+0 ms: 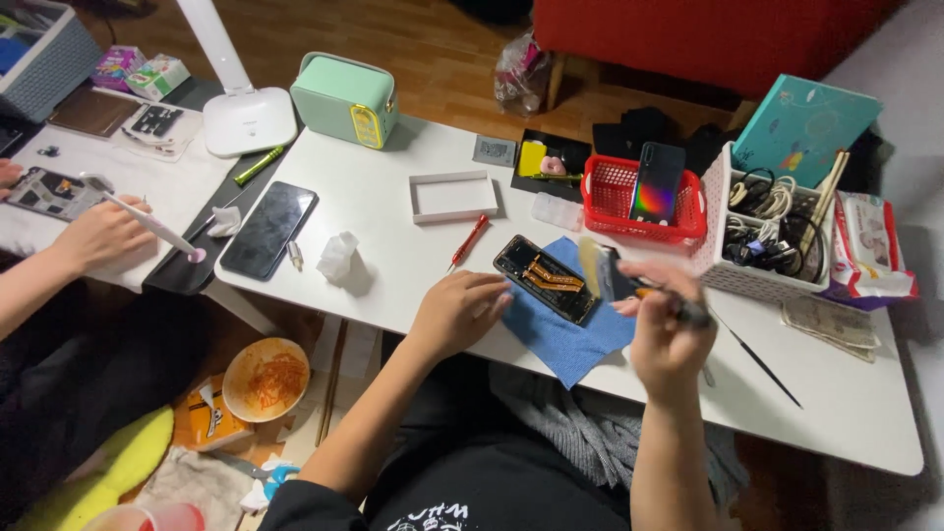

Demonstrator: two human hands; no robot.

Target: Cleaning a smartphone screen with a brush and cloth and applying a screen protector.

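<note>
On blue cloth (570, 339), left hand (457, 310) flat beside opened phone (547, 278); right hand (667, 329) grips dark tool (688, 313).

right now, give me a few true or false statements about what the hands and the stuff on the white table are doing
1. The left hand rests on the opened phone. True: its fingertips touch the phone's near end.
2. The opened phone lies on a red cloth. False: it lies on a blue cloth.
3. The right hand holds a dark slim tool. True, though motion blur hides what kind.
4. The red basket is empty. False: a dark phone with a rainbow sheen stands in it.
5. The red screwdriver is in the left hand. False: it lies on the table, apart from that hand.
</note>
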